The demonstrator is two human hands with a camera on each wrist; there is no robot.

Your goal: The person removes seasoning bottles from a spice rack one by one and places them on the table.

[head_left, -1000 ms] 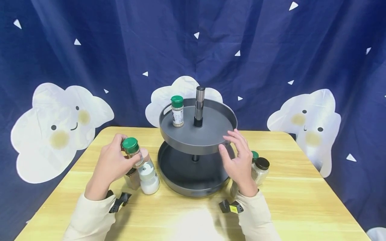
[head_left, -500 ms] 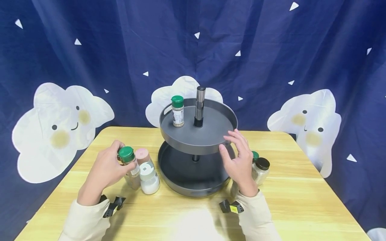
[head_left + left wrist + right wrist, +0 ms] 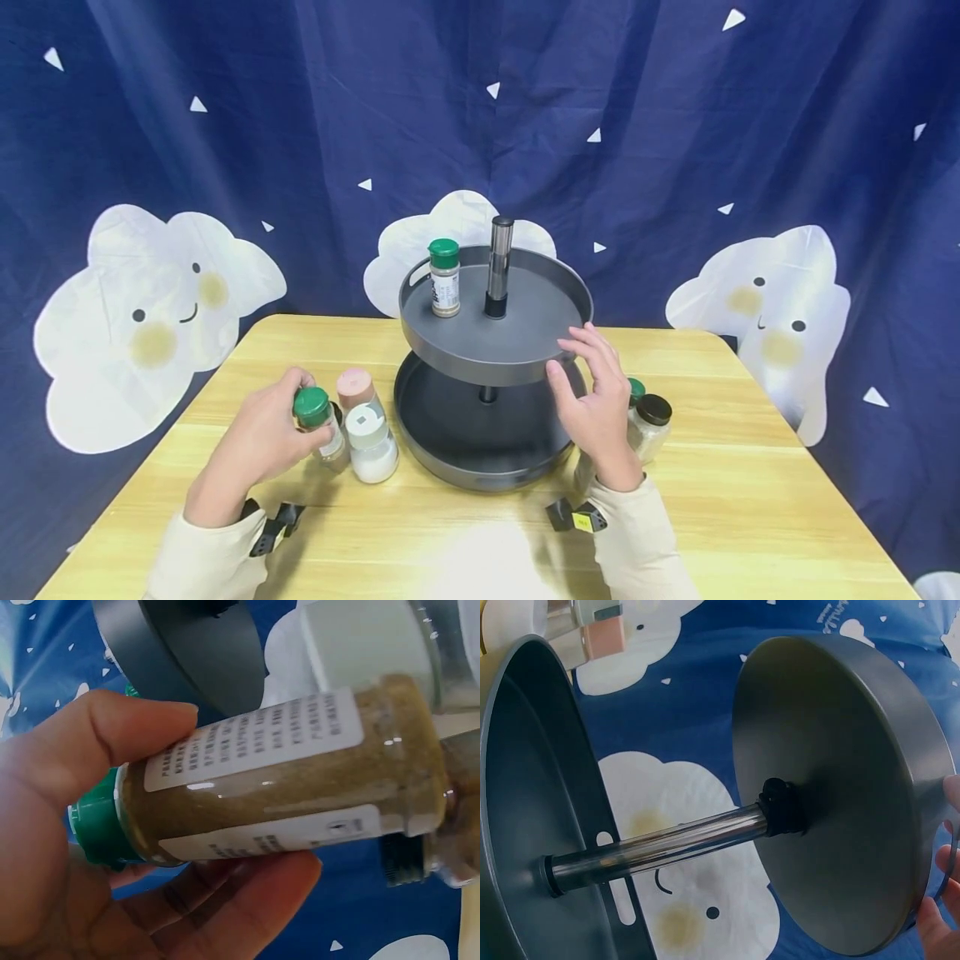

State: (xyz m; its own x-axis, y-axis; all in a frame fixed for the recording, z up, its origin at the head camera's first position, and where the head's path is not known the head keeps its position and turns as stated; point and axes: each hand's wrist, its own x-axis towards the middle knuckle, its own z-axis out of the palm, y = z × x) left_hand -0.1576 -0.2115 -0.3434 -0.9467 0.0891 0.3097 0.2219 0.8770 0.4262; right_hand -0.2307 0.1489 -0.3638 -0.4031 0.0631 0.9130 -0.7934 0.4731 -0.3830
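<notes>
In the head view my left hand (image 3: 258, 437) holds a spice jar (image 3: 331, 446) by its upper part, under the green cap. The left wrist view shows brown powder and white labels on this jar (image 3: 300, 761), with my thumb on one side and fingers on the other. Close by stand a pink-capped jar (image 3: 356, 388) and a white-capped jar (image 3: 372, 457) of white grains. A black-capped jar (image 3: 409, 859) lies partly hidden behind the held one. My right hand (image 3: 597, 400) grips the near right rim of the upper tray (image 3: 487, 368), thumb outside, fingers over the edge.
Another green-capped jar (image 3: 446, 283) stands on the upper tray, left of the metal post (image 3: 500, 258). The lower tray (image 3: 480, 479) sits on the wooden table (image 3: 750, 483). Behind my right hand are a black-capped jar (image 3: 651, 421) and a green-capped jar (image 3: 636, 389).
My left hand has moved down and to the left with the green-capped spice jar, away from the pink-capped and white-capped jars. My right hand stays at the tray rim.
</notes>
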